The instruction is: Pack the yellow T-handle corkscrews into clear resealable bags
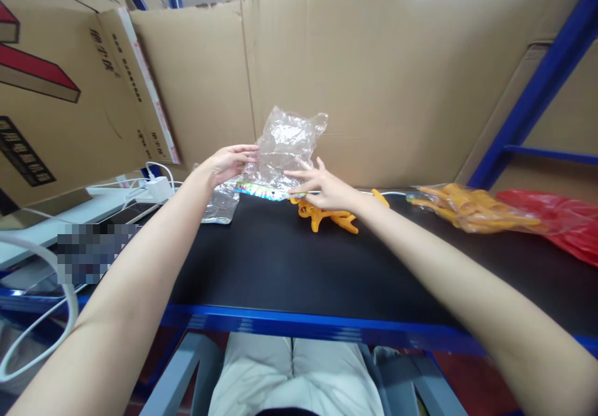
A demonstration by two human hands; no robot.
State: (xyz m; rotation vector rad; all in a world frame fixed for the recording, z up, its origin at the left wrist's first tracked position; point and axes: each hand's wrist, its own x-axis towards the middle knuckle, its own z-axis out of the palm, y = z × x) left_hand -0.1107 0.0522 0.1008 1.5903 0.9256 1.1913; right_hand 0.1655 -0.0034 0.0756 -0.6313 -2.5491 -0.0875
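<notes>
A clear, crinkled plastic bag [292, 139] with a colourful printed strip along its near edge is raised above the black tabletop. My left hand [231, 164] pinches its left side, fingers fairly straight. At the right end of the strip, my right hand [322, 185] grips the bag between thumb and fingers, with other fingers spread over the film. Orange-yellow plastic pieces [322, 217] lie on the table below my right hand, which partly hides them. Another clear bag [219, 207] lies flat under my left hand.
Farther right lie a clear bag of orange-yellow pieces [471, 207] and a red plastic bag [555, 217]. A white charger with cables [159, 189] sits at the left. Cardboard [374, 80] walls the back; a blue metal post [537, 80] slants at the right.
</notes>
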